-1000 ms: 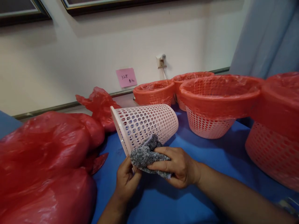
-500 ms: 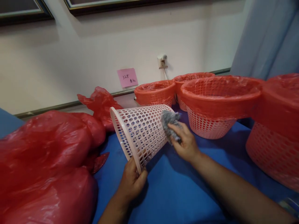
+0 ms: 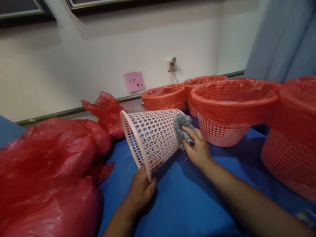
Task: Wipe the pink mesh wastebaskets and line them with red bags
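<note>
A pale pink perforated plastic basket [image 3: 156,135] lies tipped on its side above the blue table surface [image 3: 177,204], its open mouth facing left. My left hand [image 3: 142,187] grips its rim at the lower front, with some fingers behind the lattice. In my right hand [image 3: 197,148] is a grey fluffy cloth [image 3: 183,130], pressed against the basket's side close to its base. The fingers of that hand are bent round the cloth.
Several baskets lined with red plastic bags, such as this one [image 3: 223,130], stand at the right and back. Bulging red bags [image 3: 49,171] fill the left. Behind are a wall with a pink note [image 3: 134,81] and a socket [image 3: 171,65] with a cord.
The basket has shifted slightly to the right. My right hand and the cloth have moved a little right along with it. My left hand keeps its hold on the rim.
</note>
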Demonstrator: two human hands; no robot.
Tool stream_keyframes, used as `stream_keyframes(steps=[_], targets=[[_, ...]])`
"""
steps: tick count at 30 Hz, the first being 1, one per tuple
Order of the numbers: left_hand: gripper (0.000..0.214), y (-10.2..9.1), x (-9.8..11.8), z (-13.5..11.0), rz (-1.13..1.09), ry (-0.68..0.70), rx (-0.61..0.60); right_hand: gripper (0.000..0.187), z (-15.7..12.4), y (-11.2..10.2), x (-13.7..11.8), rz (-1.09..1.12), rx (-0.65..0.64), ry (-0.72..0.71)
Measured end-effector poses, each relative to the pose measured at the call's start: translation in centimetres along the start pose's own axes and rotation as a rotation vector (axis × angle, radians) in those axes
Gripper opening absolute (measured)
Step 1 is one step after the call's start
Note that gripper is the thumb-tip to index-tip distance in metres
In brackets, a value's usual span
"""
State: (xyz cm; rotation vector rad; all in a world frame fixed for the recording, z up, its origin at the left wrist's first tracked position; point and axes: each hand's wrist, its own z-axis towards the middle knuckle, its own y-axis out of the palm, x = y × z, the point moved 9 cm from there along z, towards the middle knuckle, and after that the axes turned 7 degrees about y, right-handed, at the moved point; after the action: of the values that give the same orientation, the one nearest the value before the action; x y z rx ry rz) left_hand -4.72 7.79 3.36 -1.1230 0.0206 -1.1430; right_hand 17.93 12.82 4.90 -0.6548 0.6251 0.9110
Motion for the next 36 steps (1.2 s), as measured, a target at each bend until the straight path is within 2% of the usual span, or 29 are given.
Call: stream_keyframes(steps=[2, 3, 5, 8, 11, 14, 16, 18, 22, 23, 25, 27, 30, 33, 36], targets=[[0.062, -0.2, -0.1, 0.2, 0.034, 0.001, 0.000, 0.051, 0.9, -0.6, 1.6, 0.002, 0.052, 0.093], [0.063, -0.2, -0.2, 0.3, 0.047, -0.005, -0.003, 0.051, 0.9, -0.8, 1.4, 0.008, 0.059, 0.079], [0.059, -0.2, -0.3, 0.4, 0.054, -0.031, -0.021, 0.056, 0.2, -0.6, -0.5, 0.010, 0.016, -0.055], [0.044, -0.3, -0.4, 0.3, 0.010, -0.092, -0.018, 0.061, -2.9, 1.1, -5.2, 0.010, -0.174, -0.365], [0.029, -2.1, -0.7, -0.6, -0.088, -0.160, 0.193, 0.059, -6.4, 2.7, -8.8, 0.058, -0.351, -0.592], [0.026, -3.9, -1.3, -1.9, -0.152, -0.209, 0.398, 0.055, -8.0, 3.2, -10.0, 0.114, -0.400, -0.687], [0.028, -4.2, -1.6, -2.3, -0.142, -0.227, 0.424, 0.054, -7.3, 3.1, -9.3, 0.113, -0.354, -0.650], [0.027, -4.0, -1.6, -2.2, -0.107, -0.221, 0.395, 0.057, -5.2, 2.5, -7.2, 0.050, -0.247, -0.494], [0.031, -2.8, -0.3, -1.1, -0.013, -0.113, 0.256, 0.059, -0.3, 0.1, -0.6, -0.134, -0.003, -0.073], [0.032, -2.5, 0.2, -0.7, 0.012, -0.078, 0.212, 0.058, 0.4, -0.4, 0.5, -0.164, 0.037, -0.014], [0.035, -1.7, 1.0, 0.0, 0.055, -0.015, 0.121, 0.056, 1.1, -0.9, 1.3, -0.199, 0.069, 0.011], [0.040, -0.8, 1.5, 0.5, 0.082, 0.022, 0.028, 0.058, 0.7, -0.6, 0.1, -0.199, 0.029, -0.079], [0.046, 0.2, 1.4, 0.8, 0.100, 0.015, -0.052, 0.063, -2.1, 0.6, -4.6, -0.131, -0.100, -0.353], [0.041, 0.4, 0.6, 0.6, 0.076, -0.067, -0.022, 0.054, -5.5, 1.0, -9.4, -0.016, -0.194, -0.637], [0.035, 0.3, -0.1, 0.1, -0.053, -0.170, 0.054, 0.044, -7.1, 0.7, -11.4, 0.068, -0.221, -0.756]])
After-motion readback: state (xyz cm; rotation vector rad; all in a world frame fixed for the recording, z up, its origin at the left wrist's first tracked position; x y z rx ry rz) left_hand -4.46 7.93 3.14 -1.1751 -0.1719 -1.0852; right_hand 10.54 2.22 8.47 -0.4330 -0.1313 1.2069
